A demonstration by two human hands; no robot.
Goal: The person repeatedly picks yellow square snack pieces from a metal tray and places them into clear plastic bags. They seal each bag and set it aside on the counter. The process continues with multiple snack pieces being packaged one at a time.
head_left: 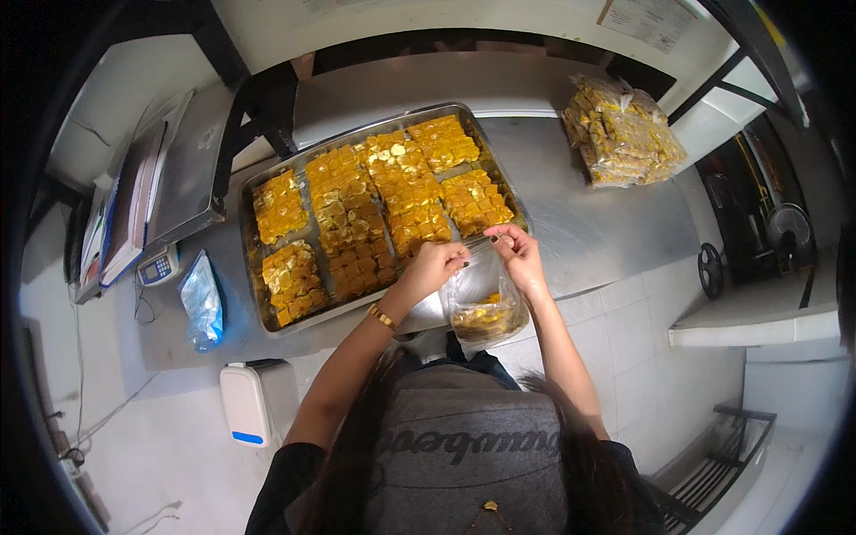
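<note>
A clear plastic bag (481, 278) hangs upright at the near edge of the steel table, with yellow-orange pieces (489, 316) at its bottom. My left hand (433, 269) pinches the left side of the bag's mouth, fingers closed. On the other side, my right hand (517, 257) pinches the rim between thumb and fingertips. Just beyond both hands lies a large metal tray (489, 135), slightly tilted in view. It holds several slabs of yellow-orange food (406, 192) scored into small squares; some have pale patches on top.
Filled clear bags (620, 134) are piled at the table's far right. Left of the tray are a blue-and-clear plastic packet (203, 301) and a small keypad device (159, 267). A white bin (254, 401) stands below at the left. Folders (134, 209) lean by a black frame.
</note>
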